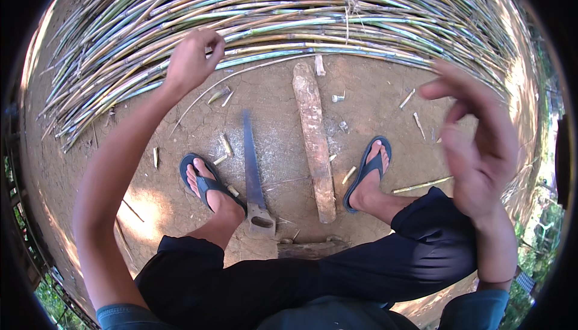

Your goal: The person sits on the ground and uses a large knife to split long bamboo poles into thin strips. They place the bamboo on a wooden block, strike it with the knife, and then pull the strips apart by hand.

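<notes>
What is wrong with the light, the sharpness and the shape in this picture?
Head view: the right hand is blurred, probably by motion; the left hand is clearer. Head view: sun overexposes a patch of ground beside the left foot. Head view: canes curve, likely fisheye distortion; corners are black.

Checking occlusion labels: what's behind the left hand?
Behind the left hand is the pile of long canes, visible to both sides; the stretches the hand covers can't be seen.
</notes>
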`<state>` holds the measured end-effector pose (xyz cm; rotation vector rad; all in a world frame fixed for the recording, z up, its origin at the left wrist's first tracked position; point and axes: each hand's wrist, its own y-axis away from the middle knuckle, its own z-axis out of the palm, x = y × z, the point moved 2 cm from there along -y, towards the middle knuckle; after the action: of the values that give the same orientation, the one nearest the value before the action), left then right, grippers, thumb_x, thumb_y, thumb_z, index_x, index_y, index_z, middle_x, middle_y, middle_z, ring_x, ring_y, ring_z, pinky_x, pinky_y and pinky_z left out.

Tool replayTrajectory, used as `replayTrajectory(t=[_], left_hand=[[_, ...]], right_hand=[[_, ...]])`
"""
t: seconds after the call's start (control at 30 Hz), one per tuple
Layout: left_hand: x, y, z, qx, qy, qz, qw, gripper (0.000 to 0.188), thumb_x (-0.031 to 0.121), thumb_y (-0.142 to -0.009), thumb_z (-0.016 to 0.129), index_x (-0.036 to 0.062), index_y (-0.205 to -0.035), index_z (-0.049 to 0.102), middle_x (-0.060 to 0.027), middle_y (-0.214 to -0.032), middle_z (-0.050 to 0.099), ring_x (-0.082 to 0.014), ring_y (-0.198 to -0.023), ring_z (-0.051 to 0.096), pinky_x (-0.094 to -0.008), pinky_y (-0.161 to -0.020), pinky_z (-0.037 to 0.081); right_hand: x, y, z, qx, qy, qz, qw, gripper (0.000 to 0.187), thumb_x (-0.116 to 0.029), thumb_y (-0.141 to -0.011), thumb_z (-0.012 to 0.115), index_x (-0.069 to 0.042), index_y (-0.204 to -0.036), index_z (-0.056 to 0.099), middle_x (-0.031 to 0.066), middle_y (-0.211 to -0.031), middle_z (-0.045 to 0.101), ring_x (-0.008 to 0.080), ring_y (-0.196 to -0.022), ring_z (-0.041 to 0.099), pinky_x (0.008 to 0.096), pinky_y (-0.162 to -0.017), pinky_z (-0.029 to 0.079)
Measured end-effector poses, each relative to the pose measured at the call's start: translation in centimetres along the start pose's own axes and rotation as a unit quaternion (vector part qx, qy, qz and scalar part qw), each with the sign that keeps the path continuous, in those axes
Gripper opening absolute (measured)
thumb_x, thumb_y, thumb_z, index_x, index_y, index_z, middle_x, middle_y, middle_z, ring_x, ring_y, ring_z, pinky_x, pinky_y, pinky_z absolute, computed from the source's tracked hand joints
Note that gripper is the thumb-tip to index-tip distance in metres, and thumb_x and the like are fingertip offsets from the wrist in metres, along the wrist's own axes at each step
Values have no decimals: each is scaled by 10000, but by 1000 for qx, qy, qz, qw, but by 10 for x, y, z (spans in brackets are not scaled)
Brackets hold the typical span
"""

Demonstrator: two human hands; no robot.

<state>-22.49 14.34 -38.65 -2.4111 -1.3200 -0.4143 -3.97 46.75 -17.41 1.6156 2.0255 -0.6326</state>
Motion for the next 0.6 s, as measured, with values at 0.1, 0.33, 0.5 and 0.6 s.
replayTrajectory(t=[0.1, 0.33, 0.5, 0.6], left_hand=[[-82, 43, 59, -154, -173, -42, 972, 305, 205, -852, 608, 65, -1123, 627, -103, -1217, 571, -286, -1167, 528, -479, -990, 446], [-117, 60, 116, -111, -192, -105, 969, 399, 136, -842, 599, 75, -1226, 509, -145, -1251, 490, -323, -1193, 486, -460, -1018, 416], [-124, 56, 121, -91, -184, -126, 970, 249, 66, -855, 544, 45, -1102, 519, -143, -1185, 541, -307, -1143, 525, -396, -936, 487], [-126, 54, 124, -113, -196, -120, 967, 260, 77, -852, 551, 18, -1104, 527, -140, -1114, 593, -302, -1144, 530, -381, -942, 498]], right_hand=[[21, 0, 73, -270, 192, -2, 943, 395, -229, -820, 644, 14, -1124, 585, 161, -964, 650, 291, -842, 644, 426, -853, 454], [59, 73, 245, -510, 269, -112, 809, 287, -172, -875, 530, -51, -1118, 624, 117, -954, 678, 264, -920, 656, 410, -854, 434], [26, 57, 284, -341, 181, -77, 919, 374, -285, -858, 603, -64, -1159, 586, 122, -957, 659, 276, -949, 640, 393, -878, 432], [17, 56, 284, -374, 171, -80, 908, 403, -299, -840, 634, -60, -1160, 577, 129, -957, 654, 288, -942, 641, 396, -886, 437]])
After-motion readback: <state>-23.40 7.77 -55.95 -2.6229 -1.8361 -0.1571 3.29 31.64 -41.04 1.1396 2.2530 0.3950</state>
